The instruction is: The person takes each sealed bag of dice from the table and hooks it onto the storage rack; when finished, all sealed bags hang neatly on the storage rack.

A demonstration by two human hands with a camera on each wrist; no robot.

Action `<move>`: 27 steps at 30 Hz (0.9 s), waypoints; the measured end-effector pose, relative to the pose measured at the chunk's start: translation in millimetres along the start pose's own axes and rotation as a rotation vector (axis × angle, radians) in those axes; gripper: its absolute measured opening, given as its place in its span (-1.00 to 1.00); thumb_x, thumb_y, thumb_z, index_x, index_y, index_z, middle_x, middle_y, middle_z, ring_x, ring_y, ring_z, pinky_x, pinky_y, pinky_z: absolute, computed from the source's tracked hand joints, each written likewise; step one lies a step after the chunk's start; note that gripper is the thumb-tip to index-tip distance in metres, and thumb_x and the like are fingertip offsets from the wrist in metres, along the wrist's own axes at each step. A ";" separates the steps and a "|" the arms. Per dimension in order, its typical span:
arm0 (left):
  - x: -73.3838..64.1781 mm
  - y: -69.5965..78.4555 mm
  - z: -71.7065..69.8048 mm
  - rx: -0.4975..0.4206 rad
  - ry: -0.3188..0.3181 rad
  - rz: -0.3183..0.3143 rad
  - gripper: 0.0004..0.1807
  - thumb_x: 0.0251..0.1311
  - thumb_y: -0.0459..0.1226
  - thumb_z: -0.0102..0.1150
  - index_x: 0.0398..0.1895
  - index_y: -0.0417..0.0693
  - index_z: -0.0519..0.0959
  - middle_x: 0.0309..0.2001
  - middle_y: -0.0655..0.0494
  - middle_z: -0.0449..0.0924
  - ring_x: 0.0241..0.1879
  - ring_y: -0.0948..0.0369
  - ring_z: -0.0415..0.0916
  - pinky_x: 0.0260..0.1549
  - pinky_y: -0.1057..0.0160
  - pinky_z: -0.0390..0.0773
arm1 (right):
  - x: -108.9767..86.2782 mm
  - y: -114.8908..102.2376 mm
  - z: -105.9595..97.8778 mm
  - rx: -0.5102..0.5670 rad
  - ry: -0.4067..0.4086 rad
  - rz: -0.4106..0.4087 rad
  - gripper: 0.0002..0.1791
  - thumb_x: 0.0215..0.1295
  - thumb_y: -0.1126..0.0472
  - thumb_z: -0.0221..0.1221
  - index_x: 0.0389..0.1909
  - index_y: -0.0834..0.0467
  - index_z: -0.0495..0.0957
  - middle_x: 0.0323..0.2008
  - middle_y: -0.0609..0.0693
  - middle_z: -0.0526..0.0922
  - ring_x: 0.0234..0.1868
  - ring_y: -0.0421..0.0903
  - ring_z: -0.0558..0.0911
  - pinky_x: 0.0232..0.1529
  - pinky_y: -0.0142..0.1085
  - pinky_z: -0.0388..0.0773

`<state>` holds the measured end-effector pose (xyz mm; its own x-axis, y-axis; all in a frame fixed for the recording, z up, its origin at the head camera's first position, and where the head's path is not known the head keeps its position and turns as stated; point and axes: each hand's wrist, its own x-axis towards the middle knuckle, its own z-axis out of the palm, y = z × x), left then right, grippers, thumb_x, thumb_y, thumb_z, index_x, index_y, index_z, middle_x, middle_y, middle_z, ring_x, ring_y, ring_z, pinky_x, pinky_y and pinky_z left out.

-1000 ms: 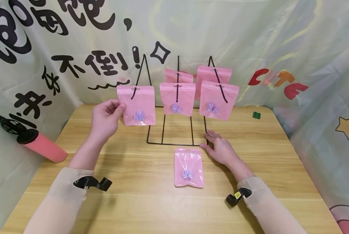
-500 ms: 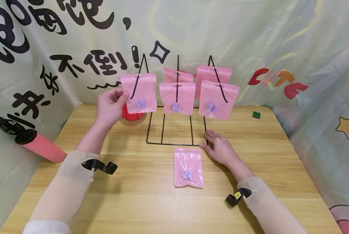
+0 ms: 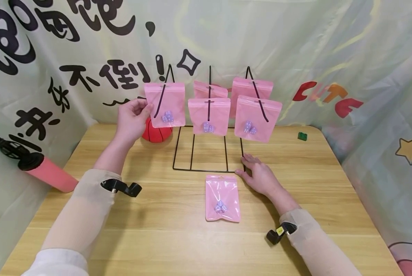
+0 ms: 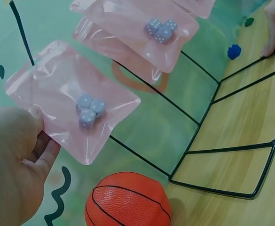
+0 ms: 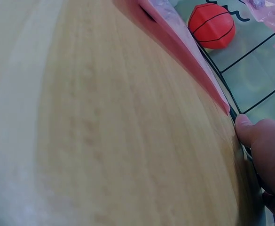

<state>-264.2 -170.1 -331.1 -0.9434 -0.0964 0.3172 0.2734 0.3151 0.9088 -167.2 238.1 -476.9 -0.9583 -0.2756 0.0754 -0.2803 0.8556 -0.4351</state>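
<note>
My left hand (image 3: 132,119) pinches the left edge of a pink zip bag (image 3: 165,103) between thumb and fingers. Lavender dice (image 4: 90,110) show through its front. The bag is up at the left hook (image 3: 160,100) of a black wire display rack (image 3: 200,169); whether the hook passes through its hole cannot be made out. My right hand (image 3: 259,175) rests at the rack's front right base corner, thumb and fingers touching the wires. Pink dice bags hang on the middle hook (image 3: 209,128) and right hook (image 3: 257,130), two deep. Another dice bag (image 3: 222,197) lies flat before the rack.
A red ball with basketball lines (image 3: 157,132) sits behind the left bag. On the wooden table (image 3: 171,245), a green toy brick (image 3: 302,136) lies at the back right. A pink cylinder with a black top (image 3: 48,172) leans at the left edge. Printed cloth hangs behind.
My left hand has raised the pink bag and moved it slightly right and back along the left hook, uncovering the red ball. My right hand has stayed at the rack's corner.
</note>
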 end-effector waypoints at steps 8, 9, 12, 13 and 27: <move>1.1 1.4 -7.0 -0.012 -0.012 -0.032 -0.68 0.44 -0.24 0.35 0.09 -0.30 0.71 -0.10 -0.04 0.75 -0.14 0.22 0.67 -0.03 0.32 0.69 | -0.1 0.5 0.7 0.002 -0.004 0.004 -0.26 0.54 -0.12 0.24 0.45 0.37 0.44 0.53 0.29 0.33 0.57 0.25 0.27 0.51 0.18 0.24; 0.8 2.0 -8.0 -0.020 -0.012 -0.029 -0.67 0.43 -0.24 0.36 0.10 -0.30 0.71 -0.08 -0.04 0.75 -0.12 0.23 0.69 0.00 0.32 0.68 | -0.3 0.4 0.5 0.002 -0.004 0.006 -0.26 0.54 -0.11 0.24 0.45 0.37 0.44 0.53 0.29 0.33 0.57 0.26 0.27 0.51 0.18 0.23; -1.1 4.3 -12.9 -0.038 -0.003 -0.022 -0.67 0.42 -0.25 0.38 0.12 -0.28 0.72 -0.05 0.00 0.76 -0.07 0.27 0.70 0.04 0.36 0.66 | -0.3 0.2 0.2 0.004 -0.003 0.007 -0.26 0.54 -0.11 0.24 0.45 0.37 0.43 0.53 0.29 0.32 0.57 0.26 0.26 0.51 0.18 0.23; -2.4 5.2 -15.1 -0.038 0.004 -0.022 -0.67 0.41 -0.25 0.38 0.13 -0.27 0.72 -0.04 0.02 0.77 -0.06 0.27 0.70 0.04 0.38 0.65 | -0.2 0.2 0.4 0.005 -0.003 0.007 -0.26 0.54 -0.11 0.25 0.45 0.37 0.43 0.53 0.29 0.32 0.57 0.26 0.27 0.51 0.18 0.23; -45.0 10.1 -39.7 0.060 -0.040 -0.074 -0.57 0.40 -0.13 0.40 0.19 -0.22 0.70 0.03 0.02 0.75 0.00 0.27 0.69 0.02 0.43 0.64 | -0.4 0.3 1.1 -0.001 0.004 0.008 -0.27 0.55 -0.12 0.24 0.44 0.36 0.45 0.53 0.29 0.33 0.57 0.26 0.27 0.51 0.18 0.23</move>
<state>-211.5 -200.1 -325.4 -0.9678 -0.0843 0.2372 0.1917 0.3642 0.9114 -166.8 238.0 -478.0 -0.9607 -0.2670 0.0753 -0.2726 0.8580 -0.4353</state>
